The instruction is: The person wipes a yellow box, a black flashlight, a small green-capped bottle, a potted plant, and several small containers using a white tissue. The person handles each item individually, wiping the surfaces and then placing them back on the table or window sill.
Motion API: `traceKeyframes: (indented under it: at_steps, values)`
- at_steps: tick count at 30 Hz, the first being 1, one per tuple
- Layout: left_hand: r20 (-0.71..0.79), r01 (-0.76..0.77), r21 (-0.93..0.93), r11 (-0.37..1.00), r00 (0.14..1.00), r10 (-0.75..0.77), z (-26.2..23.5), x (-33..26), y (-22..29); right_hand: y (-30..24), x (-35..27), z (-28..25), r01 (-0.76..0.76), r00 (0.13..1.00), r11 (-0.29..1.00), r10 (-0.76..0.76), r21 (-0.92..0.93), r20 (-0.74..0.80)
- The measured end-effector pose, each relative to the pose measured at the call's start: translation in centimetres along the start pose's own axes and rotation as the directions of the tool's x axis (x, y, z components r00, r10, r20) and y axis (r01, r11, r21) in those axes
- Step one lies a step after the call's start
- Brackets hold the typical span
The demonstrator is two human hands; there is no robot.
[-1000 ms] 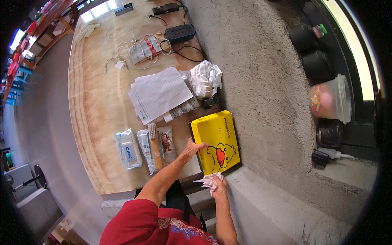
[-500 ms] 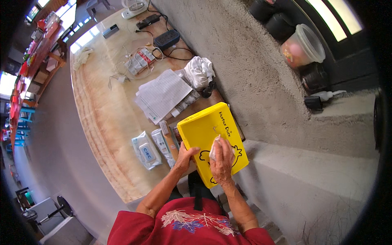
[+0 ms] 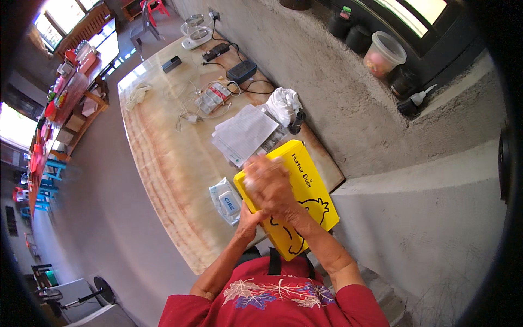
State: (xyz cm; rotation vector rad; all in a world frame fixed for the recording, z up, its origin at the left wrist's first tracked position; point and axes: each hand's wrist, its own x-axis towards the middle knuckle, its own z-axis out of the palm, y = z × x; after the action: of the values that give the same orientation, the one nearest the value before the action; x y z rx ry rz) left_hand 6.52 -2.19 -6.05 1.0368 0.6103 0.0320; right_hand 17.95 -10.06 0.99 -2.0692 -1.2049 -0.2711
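Observation:
A yellow cardboard box (image 3: pixel 318 182) with a black duck outline is tilted in front of me at the table's near edge. My left hand (image 3: pixel 249 222) grips its lower left side, the thumb lying along the edge. Over the upper left part of the box is my right hand (image 3: pixel 269 188), smeared by motion. A pale bit of wipe (image 3: pixel 278 161) shows at its fingertips; most of it is hidden. Just left of the box lies a white and blue pack of wet wipes (image 3: pixel 222 192).
On the marble-patterned table (image 3: pixel 163 180) lie papers (image 3: pixel 246 133), a bunched white cloth (image 3: pixel 284 105), tangled cables (image 3: pixel 204 103) and a dark speaker-like box (image 3: pixel 241 71). A rough grey wall (image 3: pixel 327 98) runs along the right, its ledge holding a plastic tub (image 3: pixel 384 53) and dark jars (image 3: pixel 358 39).
My right hand has moved from the middle of the box's face to its upper left edge. The view has shifted, and the box now hides the brush beside the wipes pack.

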Motion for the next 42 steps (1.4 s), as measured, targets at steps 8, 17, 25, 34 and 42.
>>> traceKeyframes:
  at_steps: [8, 17, 25, 34, 42]
  values:
    - [0.026, -0.061, 0.086, 0.994, 0.998, 0.059, -2.5, -4.5, 2.2, 0.7, 2.0, -0.7, 0.02, 0.969, 0.984, -0.062, -0.175, -0.238]
    - [0.053, -0.093, 0.103, 0.99, 0.995, 0.088, -3.7, -5.1, 2.5, -5.8, 3.1, 0.5, 0.141, 0.99, 0.985, -0.139, 0.099, -0.028]
    - [0.076, -0.122, 0.049, 0.991, 0.99, 0.118, -5.2, -6.4, 2.8, -3.7, 0.3, 0.1, -0.076, 0.968, 0.974, 0.02, -0.216, -0.251]
    - [0.033, -0.095, -0.113, 0.989, 0.994, 0.099, -6.5, -6.1, 1.9, -6.8, -8.7, -3.1, 0.111, 0.985, 0.963, -0.073, -0.246, 0.159]
    - [0.142, -0.054, -0.04, 0.998, 0.988, 0.059, -6.3, -5.5, 1.9, -7.3, -7.7, -2.0, -0.028, 0.994, 0.969, 0.054, -0.244, 0.098]
